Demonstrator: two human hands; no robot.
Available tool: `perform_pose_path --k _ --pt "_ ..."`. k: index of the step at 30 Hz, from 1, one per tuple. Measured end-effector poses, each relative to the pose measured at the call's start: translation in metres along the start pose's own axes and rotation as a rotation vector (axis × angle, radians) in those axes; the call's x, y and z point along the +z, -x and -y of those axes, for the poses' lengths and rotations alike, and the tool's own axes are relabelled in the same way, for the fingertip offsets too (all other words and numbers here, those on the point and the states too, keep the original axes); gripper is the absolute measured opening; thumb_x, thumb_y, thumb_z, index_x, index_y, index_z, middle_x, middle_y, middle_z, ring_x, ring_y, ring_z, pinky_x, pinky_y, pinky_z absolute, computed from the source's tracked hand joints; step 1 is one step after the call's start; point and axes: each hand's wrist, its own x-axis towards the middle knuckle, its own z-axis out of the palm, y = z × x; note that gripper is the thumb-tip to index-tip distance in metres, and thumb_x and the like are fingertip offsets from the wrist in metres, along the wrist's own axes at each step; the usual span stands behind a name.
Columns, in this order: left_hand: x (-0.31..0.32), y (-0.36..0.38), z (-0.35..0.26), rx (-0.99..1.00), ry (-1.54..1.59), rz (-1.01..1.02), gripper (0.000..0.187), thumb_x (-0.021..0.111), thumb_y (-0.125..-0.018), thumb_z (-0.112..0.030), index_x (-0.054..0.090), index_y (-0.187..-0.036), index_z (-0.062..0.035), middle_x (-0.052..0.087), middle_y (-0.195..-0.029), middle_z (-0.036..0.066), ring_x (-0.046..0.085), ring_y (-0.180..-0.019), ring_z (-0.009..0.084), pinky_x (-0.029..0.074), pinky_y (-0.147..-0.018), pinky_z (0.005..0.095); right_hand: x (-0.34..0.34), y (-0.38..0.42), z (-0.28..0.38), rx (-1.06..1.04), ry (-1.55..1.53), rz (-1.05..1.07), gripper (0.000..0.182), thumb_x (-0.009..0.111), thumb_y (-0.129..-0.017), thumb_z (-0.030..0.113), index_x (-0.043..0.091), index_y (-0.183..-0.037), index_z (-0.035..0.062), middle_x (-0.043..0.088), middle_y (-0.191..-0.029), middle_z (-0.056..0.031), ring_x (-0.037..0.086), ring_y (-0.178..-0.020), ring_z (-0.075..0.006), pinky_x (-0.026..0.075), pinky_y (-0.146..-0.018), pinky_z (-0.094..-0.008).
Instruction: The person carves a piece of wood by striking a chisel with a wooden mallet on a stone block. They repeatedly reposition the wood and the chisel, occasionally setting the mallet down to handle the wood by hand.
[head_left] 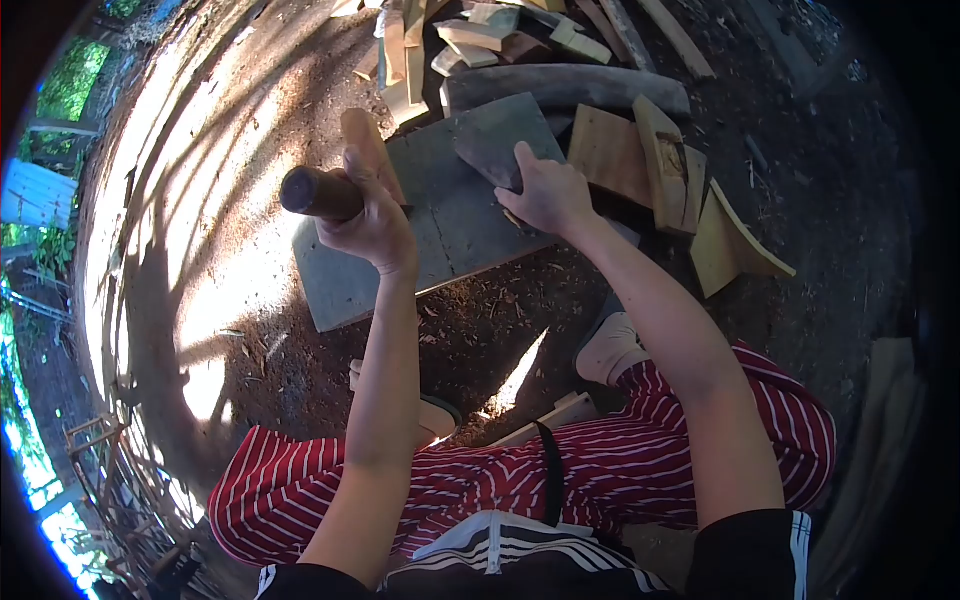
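Note:
My left hand [372, 225] is wrapped round a thick, dark brown round wooden handle [322, 193], whose butt end points left; its other end is hidden by the hand. Just beyond the fingers a light brown wooden piece [370, 150] with a rounded end overlaps the far edge of a wide grey plank [430, 235]. My right hand [550, 192] grips the near edge of a dark grey wooden board [505, 135], index finger stretched along its top face. That board lies slanted over the plank's right part. A crack runs across the plank.
Offcuts of wood [475, 35] are heaped beyond the plank, beside a thick grey beam [565, 88]. Right of my right hand lie wooden blocks [610, 155] and a curved wood piece [735, 245]. My bare feet [607, 350] rest near the plank on ground littered with chips.

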Motion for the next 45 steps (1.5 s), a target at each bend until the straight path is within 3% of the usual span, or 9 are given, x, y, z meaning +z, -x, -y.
perform_pose_path --k 18,25,27,28,29,32,35,39,45 --pt "-0.005 0.030 0.013 0.207 -0.118 0.185 0.025 0.083 -0.076 -0.009 0.058 -0.082 -0.0057 0.062 -0.071 0.004 0.057 -0.062 0.0123 0.048 -0.064 0.0263 -0.025 -0.012 0.009 0.095 -0.074 0.162 0.067 0.066 -0.079 0.051 0.047 -0.121 0.0025 0.066 -0.095 -0.0261 0.067 -0.087 -0.0421 0.053 -0.077 -0.0485" --pt "-0.021 0.020 0.023 0.136 -0.236 0.241 0.021 0.077 -0.080 -0.008 0.057 -0.082 -0.0055 0.062 -0.074 0.004 0.057 -0.065 0.0116 0.046 -0.064 0.0250 -0.142 -0.006 0.100 -0.281 -0.617 -0.108 0.061 0.065 -0.083 0.049 0.051 -0.115 -0.0010 0.068 -0.086 -0.0217 0.070 -0.077 -0.0351 0.055 -0.071 -0.0458" --pt "-0.020 0.020 0.044 -0.003 0.154 0.183 0.024 0.077 -0.077 -0.012 0.054 -0.079 -0.0062 0.057 -0.073 0.003 0.053 -0.065 0.0111 0.045 -0.064 0.0267 -0.151 0.003 0.117 -0.598 -0.652 -0.224 0.056 0.066 -0.083 0.047 0.051 -0.110 -0.0002 0.066 -0.074 -0.0170 0.067 -0.064 -0.0328 0.055 -0.062 -0.0437" --pt "-0.020 0.024 0.053 -0.459 0.551 0.006 0.031 0.079 -0.069 -0.015 0.051 -0.076 -0.0060 0.049 -0.069 0.001 0.047 -0.062 0.0105 0.043 -0.063 0.0291 -0.153 0.011 0.121 -0.629 -0.435 -0.157 0.054 0.066 -0.082 0.045 0.051 -0.108 0.0003 0.065 -0.071 -0.0163 0.067 -0.061 -0.0328 0.055 -0.060 -0.0428" --pt "-0.023 0.026 0.064 -0.445 0.560 -0.015 0.031 0.079 -0.069 -0.015 0.051 -0.076 -0.0060 0.049 -0.069 0.001 0.047 -0.062 0.0105 0.043 -0.063 0.0291 -0.154 0.016 0.123 -0.657 -0.215 -0.098 0.052 0.067 -0.082 0.044 0.050 -0.106 0.0008 0.064 -0.068 -0.0157 0.066 -0.059 -0.0329 0.054 -0.057 -0.0419" --pt "-0.034 0.010 0.034 0.041 -0.004 0.324 0.025 0.076 -0.072 -0.009 0.051 -0.073 -0.0051 0.046 -0.062 -0.003 0.045 -0.058 0.0091 0.041 -0.059 0.0271 -0.141 0.012 0.105 -0.565 -0.351 0.007 0.053 0.066 -0.084 0.042 0.049 -0.108 -0.0007 0.066 -0.075 -0.0205 0.068 -0.067 -0.0385 0.054 -0.061 -0.0453" --pt "-0.041 -0.009 0.003 -0.141 -0.051 0.158 0.018 0.069 -0.089 -0.012 0.058 -0.078 -0.0030 0.057 -0.067 -0.001 0.055 -0.058 0.0086 0.043 -0.053 0.0242 -0.103 -0.002 0.076 -0.375 -0.506 -0.193 0.057 0.065 -0.084 0.045 0.049 -0.111 -0.0019 0.068 -0.084 -0.0235 0.068 -0.075 -0.0412 0.054 -0.067 -0.0485" --pt "-0.062 -0.037 -0.007 -0.431 0.231 -0.096 0.027 0.068 -0.091 -0.014 0.050 -0.073 -0.0100 0.043 -0.054 -0.005 0.038 -0.044 0.0031 0.028 -0.041 0.0220 -0.067 -0.010 0.028 -0.077 0.113 0.194 0.064 0.070 -0.081 0.046 0.048 -0.120 0.0008 0.066 -0.096 -0.0224 0.066 -0.093 -0.0389 0.052 -0.078 -0.0480" --pt "-0.080 -0.064 -0.004 -0.417 0.226 -0.222 0.025 0.068 -0.091 -0.015 0.050 -0.075 -0.0091 0.042 -0.054 -0.005 0.036 -0.042 0.0036 0.028 -0.040 0.0223 -0.035 -0.024 0.021 -0.401 0.259 -0.162 0.062 0.072 -0.079 0.037 0.048 -0.128 0.0062 0.049 -0.131 -0.0139 0.043 -0.125 -0.0339 0.035 -0.103 -0.0470"
